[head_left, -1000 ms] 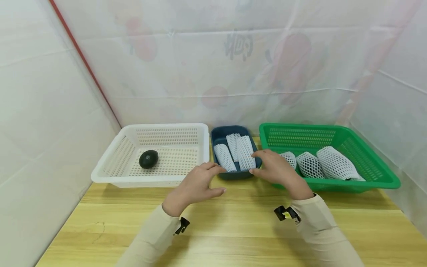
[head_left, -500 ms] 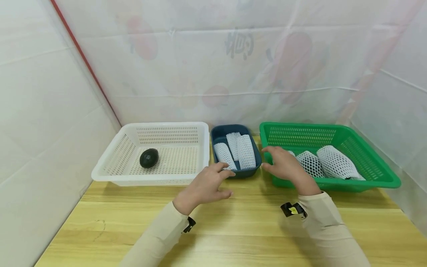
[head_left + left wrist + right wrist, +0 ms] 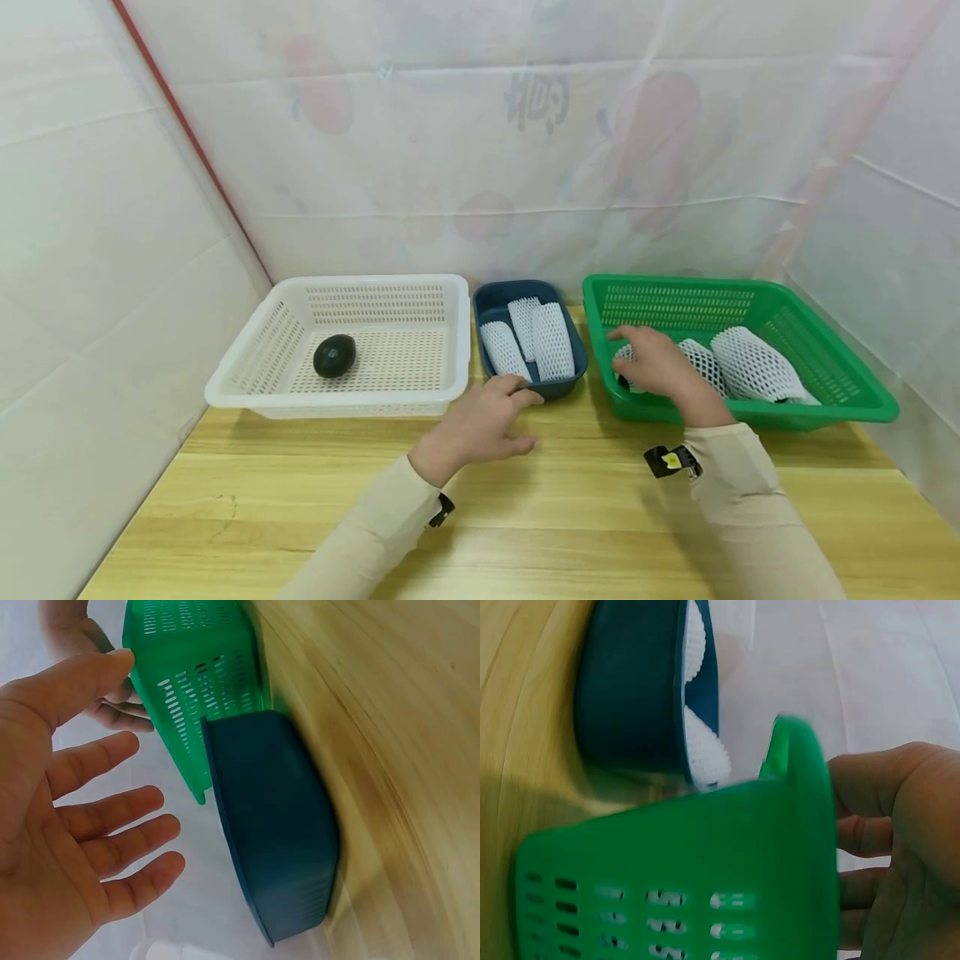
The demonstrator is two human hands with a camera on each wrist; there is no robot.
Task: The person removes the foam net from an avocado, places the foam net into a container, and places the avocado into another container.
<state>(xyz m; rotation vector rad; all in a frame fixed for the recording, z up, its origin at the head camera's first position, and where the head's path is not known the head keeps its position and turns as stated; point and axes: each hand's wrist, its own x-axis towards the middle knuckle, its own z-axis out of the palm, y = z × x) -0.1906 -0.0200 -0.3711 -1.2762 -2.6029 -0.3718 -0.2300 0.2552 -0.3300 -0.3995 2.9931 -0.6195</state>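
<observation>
My right hand [image 3: 654,360] reaches over the near left rim of the green basket [image 3: 840,408]. Its thumb and fingers are spread around the leftmost fruit in a white foam net [image 3: 627,355], whose dark skin shows at the lower end. Two more net-wrapped fruits, one under a wide-meshed net [image 3: 703,367] and one under a fine net [image 3: 757,367], lie to the right. My left hand [image 3: 480,421] hovers palm down before the blue tray [image 3: 555,389], fingers extended and holding nothing, as the left wrist view shows. In the tray lie several flat white foam net sleeves [image 3: 553,342].
To the left stands a white basket [image 3: 457,342] with one dark oval avocado [image 3: 334,357] inside. All three containers line up along the back of the wooden table [image 3: 555,533], against a white sheet [image 3: 420,167]. The blue tray sits between the two baskets.
My right hand has moved right, from the blue tray's edge into the green basket, to the leftmost wrapped fruit. My left hand has drifted right and slightly toward me. The foam nets stayed put.
</observation>
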